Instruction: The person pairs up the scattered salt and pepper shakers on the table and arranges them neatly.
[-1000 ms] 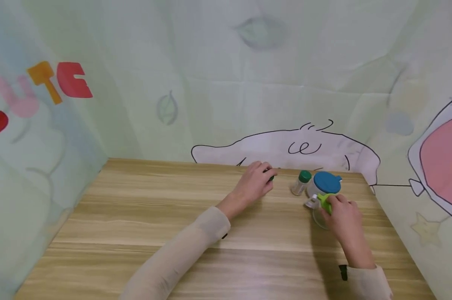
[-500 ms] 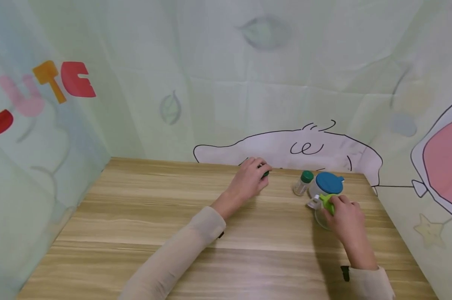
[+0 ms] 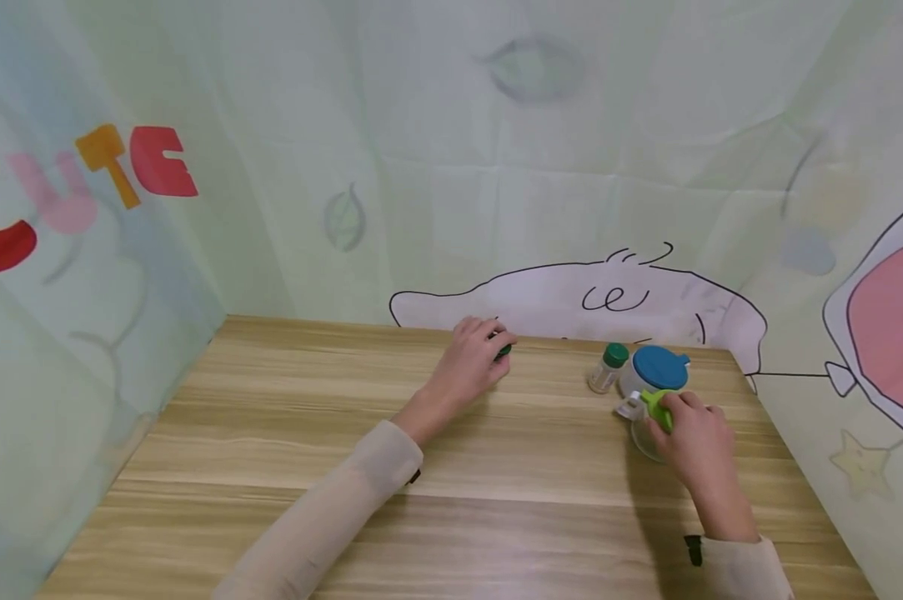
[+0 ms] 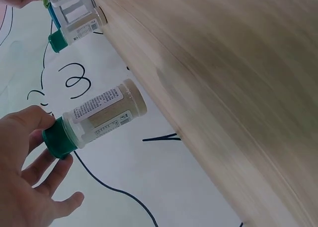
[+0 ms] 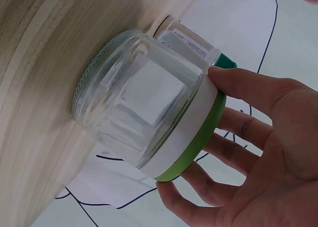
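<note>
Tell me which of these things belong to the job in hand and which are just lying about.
Apparently the job:
held shaker, green-capped, in the left fingers
green-lidded jar, gripped by the right fingers

Just about, untouched (perhaps for later):
second shaker, also green-capped
blue-lidded jar
cartoon backdrop

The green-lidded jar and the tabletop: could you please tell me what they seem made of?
Jar body: clear, glossy, probably glass; see-through with bright reflections, though plastic is possible. Jar lid: likely opaque plastic; smooth, even green and white. Tabletop: wood or wood-look laminate; streaky grain, soft sheen.
</note>
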Demonstrator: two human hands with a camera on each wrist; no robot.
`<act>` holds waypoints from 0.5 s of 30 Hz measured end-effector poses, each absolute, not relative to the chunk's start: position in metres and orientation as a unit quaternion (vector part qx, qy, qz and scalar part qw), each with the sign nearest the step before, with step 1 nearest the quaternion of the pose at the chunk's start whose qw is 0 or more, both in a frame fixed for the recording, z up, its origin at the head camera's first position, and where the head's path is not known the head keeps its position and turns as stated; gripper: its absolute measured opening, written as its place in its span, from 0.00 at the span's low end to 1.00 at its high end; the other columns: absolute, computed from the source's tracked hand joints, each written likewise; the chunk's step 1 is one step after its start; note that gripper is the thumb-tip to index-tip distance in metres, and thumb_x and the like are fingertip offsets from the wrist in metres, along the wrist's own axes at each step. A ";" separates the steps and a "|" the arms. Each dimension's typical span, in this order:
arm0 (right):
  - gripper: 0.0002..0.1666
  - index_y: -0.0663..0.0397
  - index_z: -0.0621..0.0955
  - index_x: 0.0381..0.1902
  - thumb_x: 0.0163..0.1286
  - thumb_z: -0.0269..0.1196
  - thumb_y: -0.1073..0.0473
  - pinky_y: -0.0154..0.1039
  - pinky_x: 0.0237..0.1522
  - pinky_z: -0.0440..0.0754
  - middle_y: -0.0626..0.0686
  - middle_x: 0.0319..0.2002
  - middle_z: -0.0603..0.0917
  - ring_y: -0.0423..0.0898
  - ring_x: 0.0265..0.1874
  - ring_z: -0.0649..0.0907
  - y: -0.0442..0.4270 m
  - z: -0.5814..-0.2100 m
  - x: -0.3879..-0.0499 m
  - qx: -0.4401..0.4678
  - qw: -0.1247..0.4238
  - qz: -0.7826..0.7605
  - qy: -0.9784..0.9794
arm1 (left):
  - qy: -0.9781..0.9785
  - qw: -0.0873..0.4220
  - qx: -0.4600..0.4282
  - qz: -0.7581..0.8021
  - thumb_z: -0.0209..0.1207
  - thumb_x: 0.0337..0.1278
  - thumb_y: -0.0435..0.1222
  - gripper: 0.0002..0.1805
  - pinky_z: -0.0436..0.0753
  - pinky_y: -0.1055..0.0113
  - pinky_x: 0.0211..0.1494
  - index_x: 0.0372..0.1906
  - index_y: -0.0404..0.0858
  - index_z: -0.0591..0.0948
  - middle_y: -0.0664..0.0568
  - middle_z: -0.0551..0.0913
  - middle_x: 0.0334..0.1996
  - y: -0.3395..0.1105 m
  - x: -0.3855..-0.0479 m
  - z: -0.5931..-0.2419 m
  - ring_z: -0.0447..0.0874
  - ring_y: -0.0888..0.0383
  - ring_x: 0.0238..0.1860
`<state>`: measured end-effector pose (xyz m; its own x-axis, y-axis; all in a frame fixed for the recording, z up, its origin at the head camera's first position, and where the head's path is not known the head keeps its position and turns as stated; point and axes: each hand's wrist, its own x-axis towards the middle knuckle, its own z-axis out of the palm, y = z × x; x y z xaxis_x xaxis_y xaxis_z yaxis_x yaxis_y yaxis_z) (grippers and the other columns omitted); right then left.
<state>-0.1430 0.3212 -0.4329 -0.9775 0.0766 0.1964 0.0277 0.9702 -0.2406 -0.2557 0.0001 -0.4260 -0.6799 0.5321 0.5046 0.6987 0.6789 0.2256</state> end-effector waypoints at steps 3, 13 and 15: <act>0.23 0.70 0.82 0.54 0.69 0.72 0.58 0.64 0.38 0.80 0.75 0.56 0.80 0.73 0.43 0.78 0.320 -0.433 -0.144 -0.028 0.100 0.118 -0.988 | -0.896 0.204 -0.338 -0.206 0.66 0.66 0.30 0.14 0.73 0.47 0.74 0.54 0.39 0.88 0.47 0.86 0.52 -0.008 -0.255 -0.427 0.83 0.47 0.54; 0.23 0.69 0.82 0.54 0.70 0.71 0.57 0.64 0.39 0.79 0.76 0.55 0.80 0.73 0.43 0.78 0.320 -0.434 -0.142 -0.026 0.104 0.119 -0.987 | -0.896 0.209 -0.327 -0.217 0.67 0.65 0.29 0.13 0.74 0.50 0.71 0.53 0.37 0.88 0.47 0.86 0.49 -0.028 -0.256 -0.428 0.82 0.46 0.52; 0.22 0.69 0.82 0.53 0.69 0.72 0.57 0.63 0.38 0.79 0.75 0.54 0.81 0.73 0.43 0.78 0.321 -0.435 -0.142 -0.023 0.112 0.119 -0.986 | -0.896 0.210 -0.324 -0.218 0.67 0.65 0.29 0.13 0.74 0.50 0.70 0.53 0.37 0.89 0.47 0.86 0.48 -0.033 -0.255 -0.427 0.83 0.47 0.52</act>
<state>-0.1417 0.3208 -0.4351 -0.9740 0.0712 0.2150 0.0180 0.9705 -0.2402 -0.2549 -0.0326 -0.4269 -0.7018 0.4896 0.5174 0.6725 0.6949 0.2547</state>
